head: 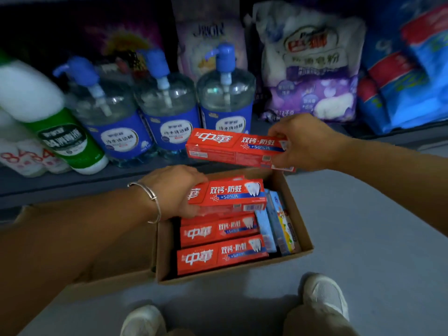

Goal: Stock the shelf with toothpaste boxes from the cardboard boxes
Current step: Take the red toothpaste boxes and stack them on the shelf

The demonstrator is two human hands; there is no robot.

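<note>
Looking down through the head view, I have both hands loaded with red toothpaste boxes above the open cardboard box (300, 229) on the floor. My right hand (303, 141) pinches the right end of one red toothpaste box (232, 147), thumb below and fingers curled over the top edge. That box lies crosswise in front of me, its long axis running left to right with a slight downward tilt to the right. It hangs just ahead of the carton, at the front lip of the shelf (72, 183), with the free left end pointing toward the pump bottles (167, 110).

My left hand (174, 190) grips the left end of a second red box (228, 196), lifted clear above the rows that lie in the carton, with what may be another box pressed beneath it; I cannot tell for sure. Its long axis also runs left to right, parallel to the first.

The right hand is the nearer one to the shelf, ahead of and above the left, so I judge the right-hand box goes in first: a short push forward, broadside on. The bare shelf strip in front of the bottles and just left of the purple bag (312, 76) looks like the landing spot. The left-hand box sits behind, well placed to follow along the same line.
</note>
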